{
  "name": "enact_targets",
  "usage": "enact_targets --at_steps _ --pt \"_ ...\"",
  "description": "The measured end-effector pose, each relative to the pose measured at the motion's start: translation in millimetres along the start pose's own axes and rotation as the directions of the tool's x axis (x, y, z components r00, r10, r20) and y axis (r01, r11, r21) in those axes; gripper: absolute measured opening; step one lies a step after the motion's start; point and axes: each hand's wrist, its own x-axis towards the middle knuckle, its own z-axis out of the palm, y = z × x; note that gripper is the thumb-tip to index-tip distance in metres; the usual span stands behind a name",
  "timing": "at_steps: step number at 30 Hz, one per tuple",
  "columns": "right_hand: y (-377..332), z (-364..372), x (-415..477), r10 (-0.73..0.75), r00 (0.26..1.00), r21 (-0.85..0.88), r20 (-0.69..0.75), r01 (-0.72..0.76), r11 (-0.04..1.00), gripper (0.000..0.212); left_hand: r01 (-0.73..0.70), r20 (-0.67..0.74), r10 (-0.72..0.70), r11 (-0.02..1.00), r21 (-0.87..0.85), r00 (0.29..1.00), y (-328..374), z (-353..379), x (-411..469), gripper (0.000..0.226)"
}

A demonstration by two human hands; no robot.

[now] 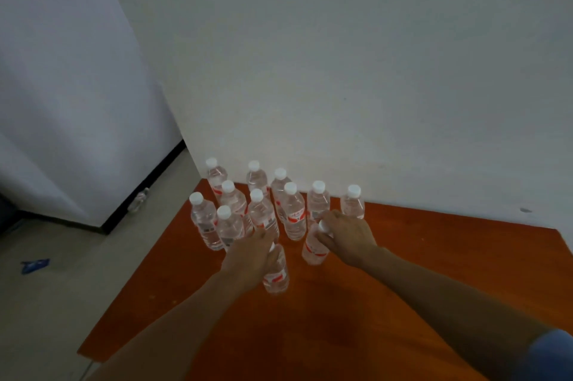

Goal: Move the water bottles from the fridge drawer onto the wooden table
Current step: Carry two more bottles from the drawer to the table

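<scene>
Several clear water bottles [293, 213] with white caps and red labels stand upright in a cluster at the far left part of the wooden table [434, 272], close to the wall. My left hand [252, 256] grips the top of one bottle [277, 276] standing in front of the cluster. My right hand [347, 236] grips the neck of another bottle [313, 248] just to the right of it; its white cap shows between my fingers. Both bottles touch the tabletop.
A white wall [341, 70] runs right behind the table. The table's left edge drops to a grey floor [62, 287]. On the floor lie a blue scrap [34, 266] and a clear bottle [138, 199] against the black skirting.
</scene>
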Motion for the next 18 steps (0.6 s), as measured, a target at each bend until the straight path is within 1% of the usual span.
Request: enact_targets --at_steps 3,5,7,12,16,18 --pt "-2 13 31 0.016 0.999 -0.035 0.031 -0.015 0.999 0.037 -0.025 0.061 0.021 0.998 0.066 0.998 -22 8 31 0.034" --pt "-3 20 49 0.048 0.998 -0.038 0.042 -0.047 0.998 0.038 -0.054 0.09 0.048 0.997 0.059 0.995 -37 11 50 0.034" --pt "-6 29 61 0.087 0.995 -0.048 0.043 -0.085 0.995 0.039 -0.101 0.088 0.096 0.994 0.049 0.991 -51 14 65 0.033" --pt "-18 43 75 0.213 0.976 -0.01 0.039 -0.213 0.977 0.039 -0.248 0.109 0.247 0.969 -0.006 0.963 -74 16 92 0.04" --pt "-28 45 77 0.324 0.946 0.018 0.03 -0.325 0.946 0.044 -0.375 0.063 0.378 0.926 -0.047 0.924 -86 6 102 0.042" --pt "-32 43 73 0.362 0.932 0.043 0.024 -0.363 0.931 0.05 -0.425 0.02 0.427 0.903 -0.064 0.904 -88 -1 108 0.036"
